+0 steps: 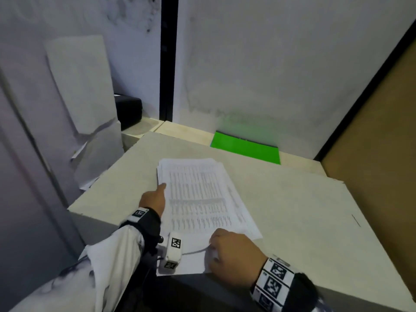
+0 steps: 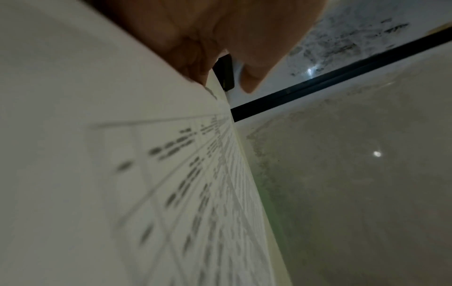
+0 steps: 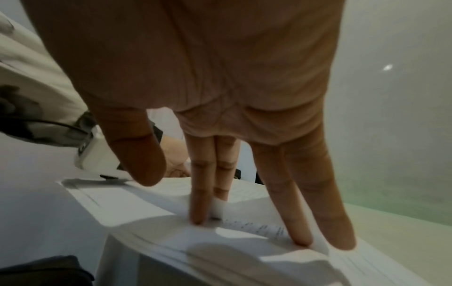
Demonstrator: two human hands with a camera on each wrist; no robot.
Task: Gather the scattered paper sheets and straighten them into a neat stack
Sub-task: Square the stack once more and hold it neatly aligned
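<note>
A stack of printed paper sheets (image 1: 200, 194) lies slightly fanned in the middle of the beige table (image 1: 304, 210). The lowest sheet (image 1: 189, 262) sticks out toward me, past the table's near edge. My left hand (image 1: 157, 194) lies along the stack's left side, its index finger touching the edge. In the left wrist view the sheets (image 2: 171, 174) fill the left half, with the left hand (image 2: 220, 48) at their edge. My right hand (image 1: 229, 246) rests on the near end; its straight fingers (image 3: 297, 218) press down on the sheets (image 3: 244, 247).
A green sheet (image 1: 245, 147) lies flat at the back of the table by the wall. A black case (image 1: 129, 111) sits at the back left. White boards and loose paper (image 1: 83, 86) lean at the left. A brown panel (image 1: 382, 131) closes off the right side.
</note>
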